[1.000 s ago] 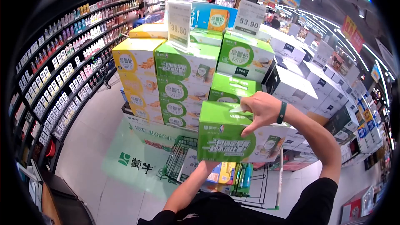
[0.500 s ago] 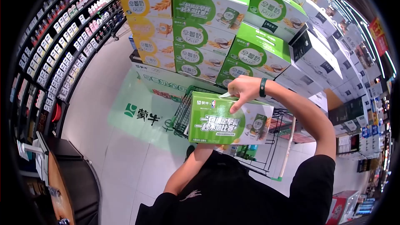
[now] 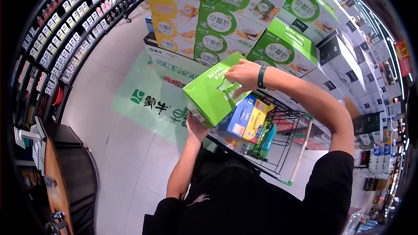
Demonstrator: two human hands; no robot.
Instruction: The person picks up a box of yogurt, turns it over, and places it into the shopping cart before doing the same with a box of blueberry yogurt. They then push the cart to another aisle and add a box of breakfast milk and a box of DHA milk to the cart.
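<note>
A green milk box (image 3: pixel 208 98) is held tilted in front of me, over the left end of the shopping cart (image 3: pixel 285 150). My right hand (image 3: pixel 247 76) is closed on the box's handle opening on the top face, with a dark band on that wrist. My left hand (image 3: pixel 196 127) grips the box's lower left end from below, its fingers partly hidden. Inside the cart, a blue and yellow box (image 3: pixel 244 119) sits just beneath the milk box. A teal bottle (image 3: pixel 270 137) lies beside it.
Stacked green milk boxes (image 3: pixel 230 21) and yellow milk boxes (image 3: pixel 174 21) stand ahead on a display base (image 3: pixel 174 70). White boxes (image 3: pixel 339 61) are piled at the right. A wooden-edged counter (image 3: pixel 58 187) is at lower left, and curved product shelves (image 3: pixel 65 39) line the left side.
The milk box has turned and tipped, so its top now faces me and it sits further left. My left hand shows at its lower end. The cart's contents have come into view.
</note>
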